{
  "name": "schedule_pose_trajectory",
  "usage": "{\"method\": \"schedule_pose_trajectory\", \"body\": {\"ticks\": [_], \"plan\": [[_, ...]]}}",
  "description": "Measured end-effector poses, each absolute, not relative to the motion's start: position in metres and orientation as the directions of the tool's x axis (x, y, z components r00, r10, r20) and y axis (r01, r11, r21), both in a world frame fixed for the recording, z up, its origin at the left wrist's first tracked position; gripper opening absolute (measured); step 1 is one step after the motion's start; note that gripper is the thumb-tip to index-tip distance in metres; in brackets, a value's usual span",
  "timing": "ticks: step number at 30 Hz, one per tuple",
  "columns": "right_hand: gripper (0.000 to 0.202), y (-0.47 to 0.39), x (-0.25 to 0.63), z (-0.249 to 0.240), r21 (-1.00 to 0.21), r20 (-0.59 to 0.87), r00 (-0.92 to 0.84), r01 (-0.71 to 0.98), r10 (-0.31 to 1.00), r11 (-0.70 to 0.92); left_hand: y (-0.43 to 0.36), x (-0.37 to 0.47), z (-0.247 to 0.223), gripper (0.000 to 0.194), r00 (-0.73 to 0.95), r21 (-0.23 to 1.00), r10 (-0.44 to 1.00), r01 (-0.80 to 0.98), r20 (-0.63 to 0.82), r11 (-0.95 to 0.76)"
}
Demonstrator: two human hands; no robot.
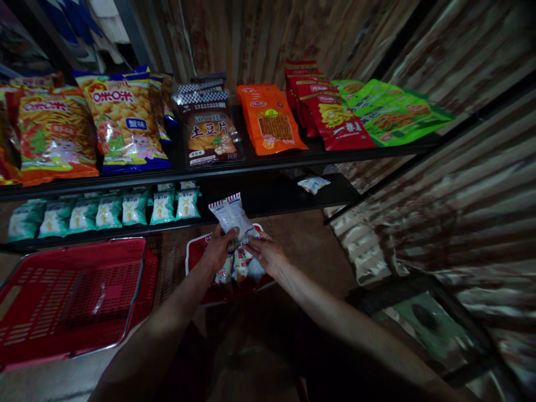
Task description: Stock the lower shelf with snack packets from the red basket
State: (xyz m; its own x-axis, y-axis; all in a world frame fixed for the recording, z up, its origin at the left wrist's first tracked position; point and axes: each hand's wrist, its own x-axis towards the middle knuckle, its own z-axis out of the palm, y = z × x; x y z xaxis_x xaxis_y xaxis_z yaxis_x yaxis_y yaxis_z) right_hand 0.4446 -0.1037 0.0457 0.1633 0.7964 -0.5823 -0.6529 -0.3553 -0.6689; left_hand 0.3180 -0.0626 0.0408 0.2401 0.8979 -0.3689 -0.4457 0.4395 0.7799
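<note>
Between my two hands is a small white snack packet [234, 216] with a red and blue striped edge. My left hand [218, 245] grips its lower left side, thumb on top. The fingers of my right hand [268, 252] pinch its lower right corner. Beneath the hands stands a red basket with a white rim [188, 257], holding several small packets [240, 264]. A similar white packet [313, 183] lies on the lower shelf to the right, and a row of teal and white packets [134, 207] stands on that shelf's left part.
The upper black shelf [209, 170] bears yellow snack bags [125, 120], brown bags [211, 131], orange bags [272, 120], red bags [330, 114] and green bags [393, 111]. A large red basket [96, 296] sits at the lower left. Corrugated wall [439, 195] is on the right.
</note>
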Motion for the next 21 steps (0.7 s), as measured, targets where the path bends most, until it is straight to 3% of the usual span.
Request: {"method": "schedule_pose_trajectory", "body": {"ticks": [6,9,12,21], "plan": [[0.017,-0.091,0.465,0.055,-0.724,-0.621,0.266,-0.556,0.738,-0.408,-0.063,0.308,0.047,0.052,0.352,0.745,0.827,-0.372,-0.438,0.554],[0.014,-0.084,0.474,0.060,-0.740,-0.555,0.259,-0.587,0.790,-0.328,-0.068,0.306,0.049,0.054,0.436,0.733,0.769,-0.296,-0.467,0.613],[0.024,-0.079,0.479,0.061,-0.777,-0.472,0.231,-0.566,0.851,-0.277,-0.073,0.307,0.048,0.053,0.485,0.740,0.732,-0.225,-0.478,0.633],[0.018,-0.078,0.488,0.062,-0.846,-0.473,0.375,-0.447,0.797,-0.292,-0.073,0.305,0.050,0.054,0.519,0.739,0.692,-0.159,-0.501,0.654]]}}
